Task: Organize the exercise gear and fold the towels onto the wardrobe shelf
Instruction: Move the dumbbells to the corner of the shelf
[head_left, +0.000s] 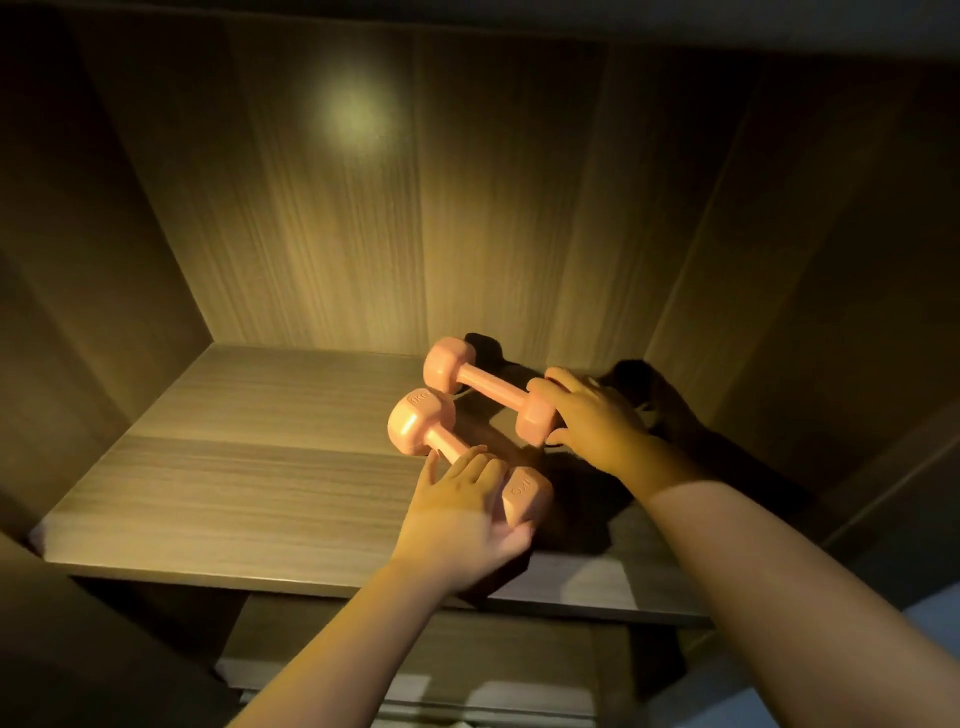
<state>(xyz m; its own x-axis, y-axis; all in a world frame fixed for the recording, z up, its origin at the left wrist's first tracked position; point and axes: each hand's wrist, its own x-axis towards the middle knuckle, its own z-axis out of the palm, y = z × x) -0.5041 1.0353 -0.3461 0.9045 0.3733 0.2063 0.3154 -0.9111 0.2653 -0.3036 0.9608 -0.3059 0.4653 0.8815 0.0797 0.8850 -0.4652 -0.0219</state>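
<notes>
Left hand fingers lie over near dumbbell by the shelf front edge, grip unclear; right hand fingers curl round far dumbbell end; a nudge could likely knock the near one off.
</notes>
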